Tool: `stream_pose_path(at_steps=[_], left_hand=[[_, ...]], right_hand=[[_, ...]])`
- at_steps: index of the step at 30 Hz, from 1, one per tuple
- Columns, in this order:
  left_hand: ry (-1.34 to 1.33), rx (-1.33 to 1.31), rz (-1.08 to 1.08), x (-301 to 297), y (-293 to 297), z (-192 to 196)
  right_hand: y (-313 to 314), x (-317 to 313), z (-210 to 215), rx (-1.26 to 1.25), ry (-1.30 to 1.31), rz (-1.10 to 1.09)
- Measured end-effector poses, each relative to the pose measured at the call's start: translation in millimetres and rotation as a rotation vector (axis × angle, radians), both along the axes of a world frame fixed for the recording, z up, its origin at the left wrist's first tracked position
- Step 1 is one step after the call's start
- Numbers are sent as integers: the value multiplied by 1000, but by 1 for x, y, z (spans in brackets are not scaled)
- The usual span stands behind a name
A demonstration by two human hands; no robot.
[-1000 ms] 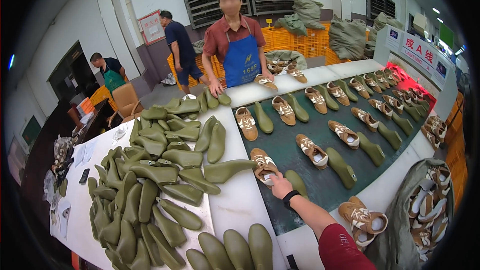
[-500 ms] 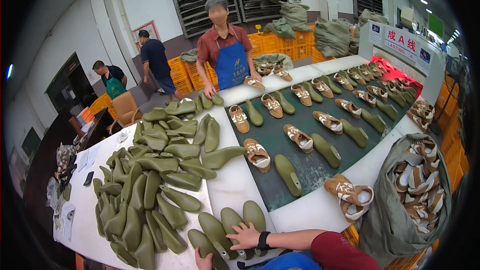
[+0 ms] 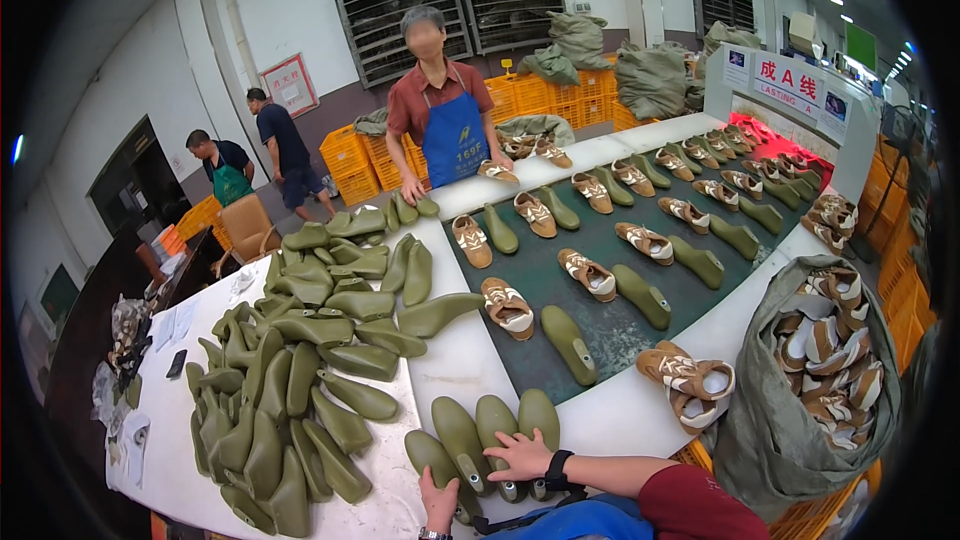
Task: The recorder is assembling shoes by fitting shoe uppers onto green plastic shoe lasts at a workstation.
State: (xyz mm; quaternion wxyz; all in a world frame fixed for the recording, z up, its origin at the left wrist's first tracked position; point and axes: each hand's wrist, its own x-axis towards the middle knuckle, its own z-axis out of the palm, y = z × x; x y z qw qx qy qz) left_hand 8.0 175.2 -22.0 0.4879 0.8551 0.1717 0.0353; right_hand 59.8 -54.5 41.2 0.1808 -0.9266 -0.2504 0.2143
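Observation:
My right hand (image 3: 522, 456) lies flat on the heels of several olive green shoe lasts (image 3: 490, 430) standing in a row at the near edge of the white table (image 3: 455, 365). My left hand (image 3: 438, 502) grips the heel of the leftmost last (image 3: 432, 462) in that row. A black watch sits on my right wrist. On the dark green conveyor belt (image 3: 600, 325) beyond, brown and white shoe uppers (image 3: 507, 306) lie paired with single lasts (image 3: 568, 343).
A big heap of green lasts (image 3: 300, 360) covers the table's left part. A grey sack (image 3: 810, 380) full of uppers stands at my right, with two uppers (image 3: 690, 382) beside it. A person in a blue apron (image 3: 440, 125) works across the belt. Orange crates stand behind.
My right hand drew back from an upper on the belt to the row of lasts at the near edge. My left hand came into view on the leftmost last.

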Motion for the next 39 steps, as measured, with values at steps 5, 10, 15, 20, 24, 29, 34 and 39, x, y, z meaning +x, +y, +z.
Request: stream_pose_path(at_steps=[5,10,15,20,24,29,34,39], left_hand=[[-183,464,-144,3,-17,31],[-392,821,-403,1,-46,53],[-448,811,-370,-1,-37,49],[-449,792,-356,4,-44,53],[-461,795,-344,4,-43,53],[-429,682,-337,10,-41,46],[-461,562,-367,12,-43,49],[-524,668,-419,12,-36,52]], right_hand=[[-11,-3,-8,107,-101,-45],[-92,-6,-7,222,-258,-285],[-211,-54,10,-299,-364,-709],[-236,-97,-13,-330,-261,-772],[-245,-87,-14,-243,-667,-938],[-287,-67,-7,-154,-421,-1198],[-294,-58,-5,-287,-390,-1200],[-248,-54,33,-13,-704,-1123]])
